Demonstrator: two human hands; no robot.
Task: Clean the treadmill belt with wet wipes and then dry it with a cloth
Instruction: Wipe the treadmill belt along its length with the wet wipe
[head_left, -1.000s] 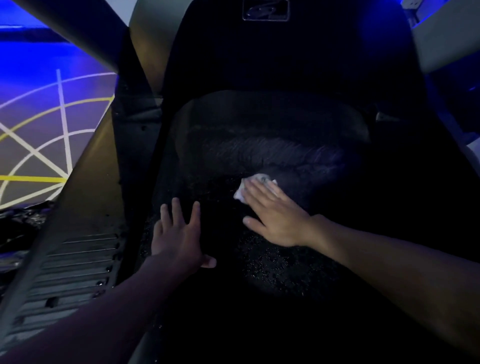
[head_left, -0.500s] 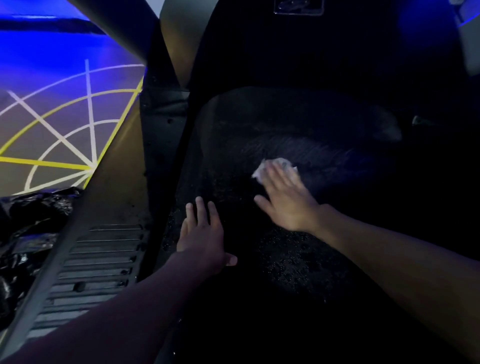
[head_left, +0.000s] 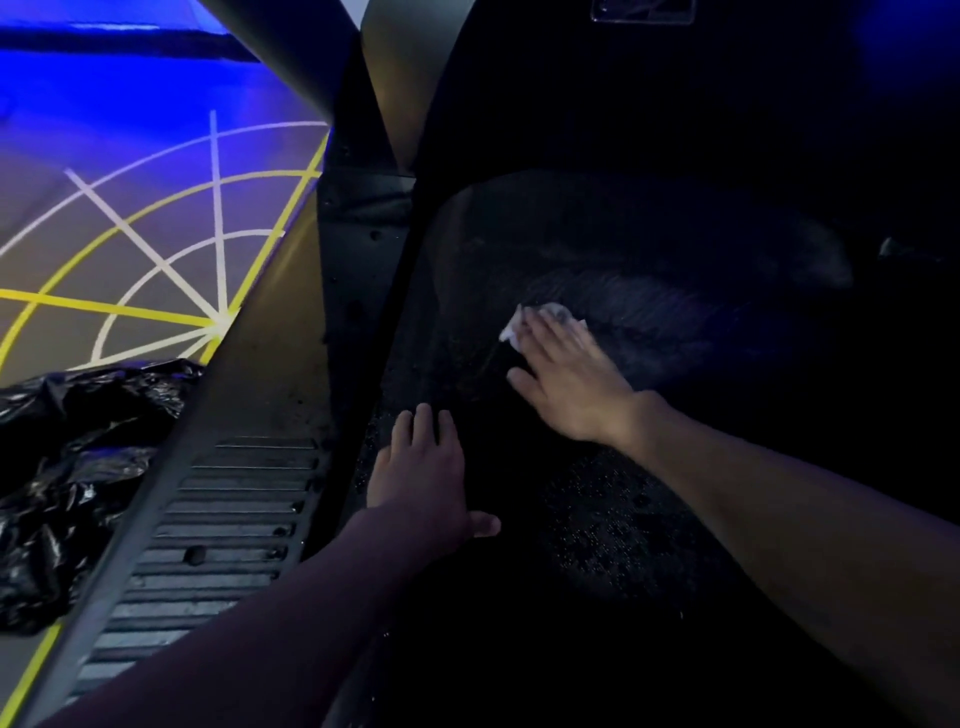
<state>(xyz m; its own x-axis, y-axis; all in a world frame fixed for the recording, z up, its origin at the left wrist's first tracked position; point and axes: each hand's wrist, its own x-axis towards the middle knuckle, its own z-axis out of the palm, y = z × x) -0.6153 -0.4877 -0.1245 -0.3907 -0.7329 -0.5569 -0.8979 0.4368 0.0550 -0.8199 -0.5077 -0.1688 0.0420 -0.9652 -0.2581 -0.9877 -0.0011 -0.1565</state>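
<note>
While the left hand (head_left: 421, 478) is resting flat on the dark treadmill belt (head_left: 597, 525), fingers straight and together, the right hand (head_left: 569, 387) is pressing a crumpled white wet wipe (head_left: 545, 314) onto it farther up. Its straight fingers are covering the wipe.

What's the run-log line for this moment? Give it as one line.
phase: wet-wipe stage | right hand: flat, pressing wipe on belt | left hand: flat on belt, empty

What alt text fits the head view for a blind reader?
A right hand presses a white wipe onto a dark treadmill belt; the left hand rests flat on the belt nearby. A crumpled black bag lies on the floor to the left.
</note>
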